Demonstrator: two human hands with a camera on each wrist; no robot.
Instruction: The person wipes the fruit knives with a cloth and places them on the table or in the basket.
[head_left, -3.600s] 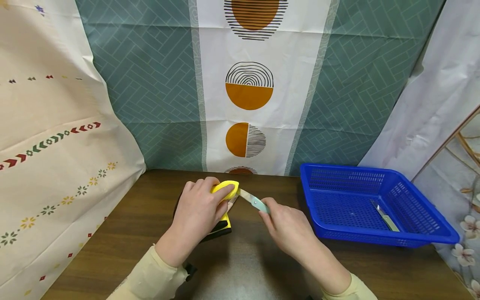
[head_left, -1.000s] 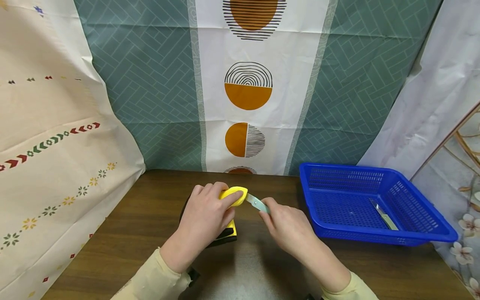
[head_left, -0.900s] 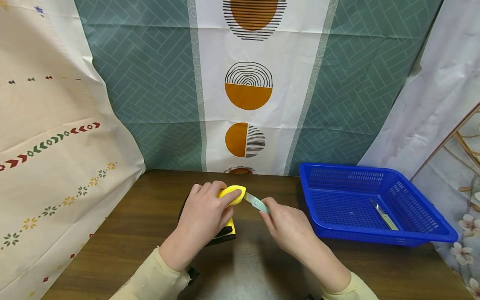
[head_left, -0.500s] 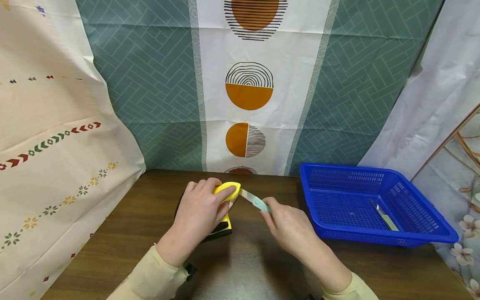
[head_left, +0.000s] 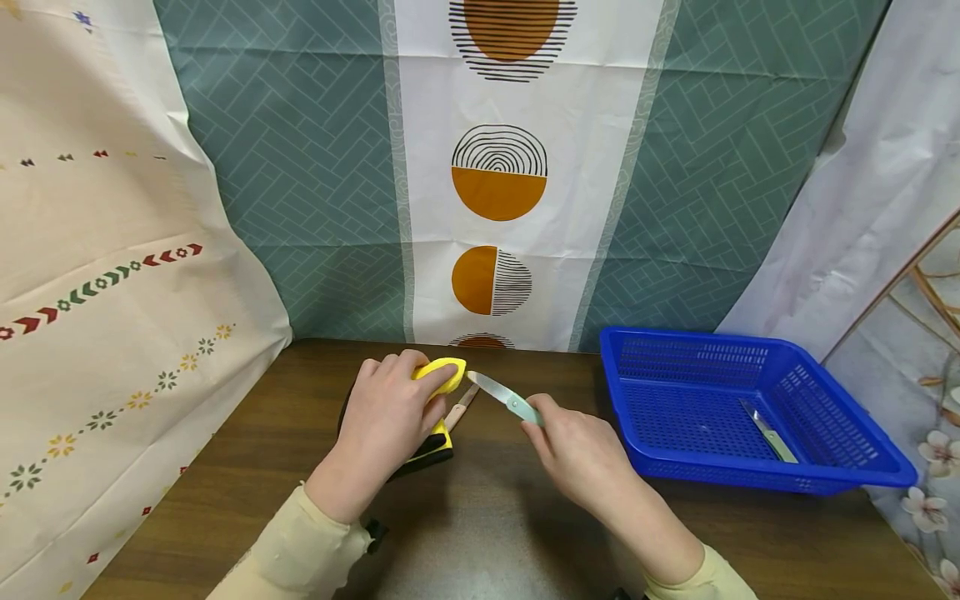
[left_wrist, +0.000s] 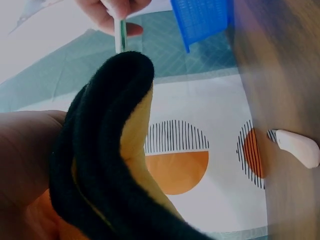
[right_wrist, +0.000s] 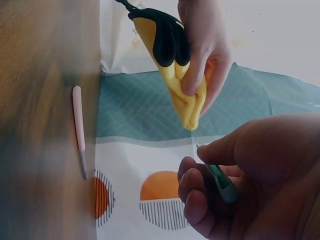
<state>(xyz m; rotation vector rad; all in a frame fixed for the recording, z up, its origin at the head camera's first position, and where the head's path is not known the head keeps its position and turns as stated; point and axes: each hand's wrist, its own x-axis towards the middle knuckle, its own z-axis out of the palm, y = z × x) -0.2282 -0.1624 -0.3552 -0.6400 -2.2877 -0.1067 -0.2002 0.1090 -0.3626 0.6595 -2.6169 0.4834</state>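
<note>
My left hand [head_left: 386, 417] grips a folded yellow cloth with black edging [right_wrist: 187, 112], its fingers and thumb bent round the yellow part. In my right hand [head_left: 581, 450] is a small knife with a mint-green handle [head_left: 521, 407], its blade pointing up and left. The blade's tip is right at the cloth's end, and most of the blade shows bare. On the table behind the cloth lies a second knife with a pale pink handle [right_wrist: 78, 120], partly hidden by the cloth in the head view.
A blue perforated plastic basket [head_left: 720, 475] stands on the right of the brown wooden table [head_left: 495, 517]. Inside it lies another knife with a green handle [head_left: 778, 443]. Patterned fabric [head_left: 330, 208] hangs at the back and sides.
The cloth in my left hand has slid left along the blade, from near the handle to the tip, baring blade and pink-handled knife. My right hand has stayed nearly still.
</note>
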